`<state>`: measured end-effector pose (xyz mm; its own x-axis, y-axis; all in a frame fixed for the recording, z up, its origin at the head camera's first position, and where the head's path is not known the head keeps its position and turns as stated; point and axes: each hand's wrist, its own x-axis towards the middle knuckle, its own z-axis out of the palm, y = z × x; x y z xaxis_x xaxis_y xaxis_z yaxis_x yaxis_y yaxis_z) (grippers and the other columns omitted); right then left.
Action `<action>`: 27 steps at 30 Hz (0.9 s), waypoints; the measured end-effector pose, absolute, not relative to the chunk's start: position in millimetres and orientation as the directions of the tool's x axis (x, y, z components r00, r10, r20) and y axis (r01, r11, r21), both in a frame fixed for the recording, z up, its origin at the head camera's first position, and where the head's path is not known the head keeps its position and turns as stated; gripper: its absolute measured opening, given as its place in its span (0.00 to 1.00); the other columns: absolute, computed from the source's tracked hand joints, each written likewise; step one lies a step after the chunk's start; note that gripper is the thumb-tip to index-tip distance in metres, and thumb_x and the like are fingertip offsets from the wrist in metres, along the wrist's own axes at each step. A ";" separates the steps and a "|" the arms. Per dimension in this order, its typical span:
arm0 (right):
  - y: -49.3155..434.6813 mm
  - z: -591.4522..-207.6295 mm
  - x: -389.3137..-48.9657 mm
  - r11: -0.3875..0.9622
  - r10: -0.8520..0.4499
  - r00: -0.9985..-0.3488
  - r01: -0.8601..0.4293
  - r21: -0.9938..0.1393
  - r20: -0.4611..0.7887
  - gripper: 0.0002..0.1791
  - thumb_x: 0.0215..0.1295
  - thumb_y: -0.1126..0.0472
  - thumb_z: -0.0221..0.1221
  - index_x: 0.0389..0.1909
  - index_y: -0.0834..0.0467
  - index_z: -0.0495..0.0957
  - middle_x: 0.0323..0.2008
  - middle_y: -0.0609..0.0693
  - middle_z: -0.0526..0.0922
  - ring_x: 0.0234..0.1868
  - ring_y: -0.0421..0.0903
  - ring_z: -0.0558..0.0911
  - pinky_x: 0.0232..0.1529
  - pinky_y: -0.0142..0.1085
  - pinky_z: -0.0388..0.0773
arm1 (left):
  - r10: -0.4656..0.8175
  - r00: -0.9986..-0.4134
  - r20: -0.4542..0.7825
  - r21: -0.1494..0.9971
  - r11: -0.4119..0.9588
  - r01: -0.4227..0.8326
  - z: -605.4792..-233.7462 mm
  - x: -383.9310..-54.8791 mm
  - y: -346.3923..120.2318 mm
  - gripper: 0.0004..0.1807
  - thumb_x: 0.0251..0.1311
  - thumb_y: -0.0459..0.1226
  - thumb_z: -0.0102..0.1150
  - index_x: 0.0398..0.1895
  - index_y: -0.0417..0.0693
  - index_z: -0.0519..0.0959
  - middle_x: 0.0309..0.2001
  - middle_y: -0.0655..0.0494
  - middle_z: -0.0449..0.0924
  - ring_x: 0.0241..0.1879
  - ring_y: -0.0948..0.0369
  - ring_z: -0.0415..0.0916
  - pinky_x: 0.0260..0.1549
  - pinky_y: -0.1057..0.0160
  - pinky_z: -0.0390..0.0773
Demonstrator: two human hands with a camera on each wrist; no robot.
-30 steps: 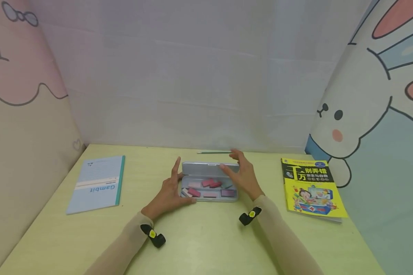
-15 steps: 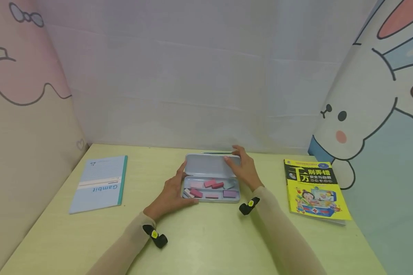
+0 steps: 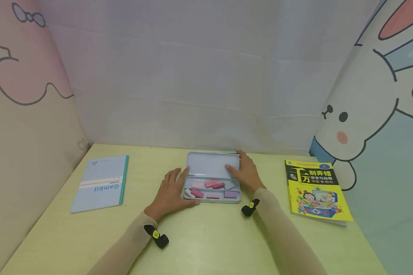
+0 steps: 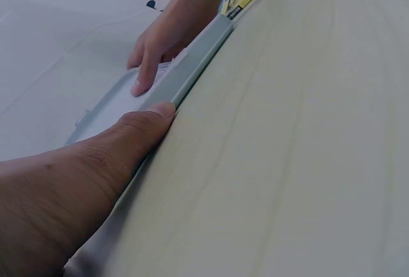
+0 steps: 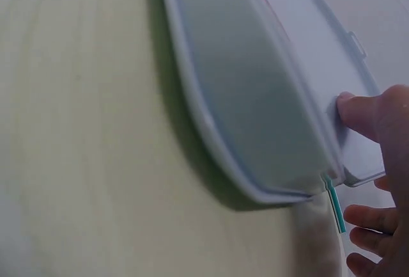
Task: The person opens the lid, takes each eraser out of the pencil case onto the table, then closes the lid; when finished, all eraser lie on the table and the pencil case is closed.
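Note:
A pale blue-grey pencil case (image 3: 189,201) stands on the table with its lid (image 3: 210,164) laid back. Its compartments hold several small eraser-like blocks (image 3: 197,193), pink, white, purple and grey-green. My left hand (image 3: 168,196) rests at the left end, thumb along the front edge, the other fingers spread by the hinge side. In the left wrist view the left thumb (image 4: 144,123) touches the front wall. My right hand (image 3: 248,173) holds the lid's right end, thumb on its inner face, fingers behind the edge. The right wrist view shows this right thumb (image 5: 358,114) on the lid.
A notebook (image 3: 101,183) with a teal spine lies on the table's left. The yellow book (image 3: 316,194) lies on the right side. Behind the lid, a thin dark pencil (image 3: 232,153) is mostly hidden. A pale curtain (image 3: 199,95) rises at the table's back edge.
The lid has tilted back away from me, with my right hand on it, and now covers most of the pencil. My left index finger has come down from its raised pose.

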<state>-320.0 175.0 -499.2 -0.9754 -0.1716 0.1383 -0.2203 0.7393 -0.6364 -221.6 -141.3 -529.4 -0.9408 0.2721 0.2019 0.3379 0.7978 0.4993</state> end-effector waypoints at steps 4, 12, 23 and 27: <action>177.1 -504.6 -317.3 0.778 -0.189 -0.975 -0.222 -0.588 0.119 0.51 0.71 0.39 0.64 0.84 0.61 0.54 0.77 0.70 0.69 0.78 0.70 0.68 0.79 0.68 0.63 | 0.265 -0.947 0.181 0.483 0.815 0.321 -531.1 -221.7 -140.9 0.68 0.48 0.71 0.75 0.88 0.55 0.54 0.83 0.34 0.55 0.82 0.33 0.53 0.76 0.27 0.61; 182.0 -514.2 -319.3 0.820 -0.214 -0.976 -0.199 -0.536 0.034 0.55 0.69 0.29 0.59 0.87 0.51 0.48 0.84 0.73 0.49 0.86 0.74 0.46 0.82 0.74 0.46 | 0.236 -0.967 0.099 0.433 0.865 0.255 -530.2 -218.8 -140.9 0.66 0.50 0.77 0.67 0.88 0.62 0.53 0.87 0.38 0.48 0.87 0.33 0.39 0.82 0.28 0.50; 181.8 -515.1 -317.7 0.825 -0.181 -0.980 -0.107 -0.555 -0.080 0.57 0.66 0.22 0.57 0.87 0.43 0.46 0.87 0.70 0.35 0.87 0.74 0.33 0.83 0.73 0.33 | 0.220 -0.975 0.044 0.401 0.889 0.219 -524.5 -216.2 -140.7 0.62 0.50 0.79 0.65 0.86 0.67 0.58 0.89 0.40 0.45 0.88 0.33 0.36 0.82 0.28 0.47; 179.7 -516.9 -315.1 0.816 -0.162 -0.987 -0.144 -0.560 0.017 0.53 0.69 0.28 0.59 0.86 0.47 0.51 0.86 0.70 0.46 0.87 0.72 0.43 0.83 0.73 0.40 | 0.217 -0.975 0.041 0.401 0.890 0.215 -523.0 -218.3 -139.9 0.61 0.49 0.80 0.64 0.84 0.68 0.59 0.88 0.40 0.45 0.88 0.33 0.37 0.83 0.28 0.45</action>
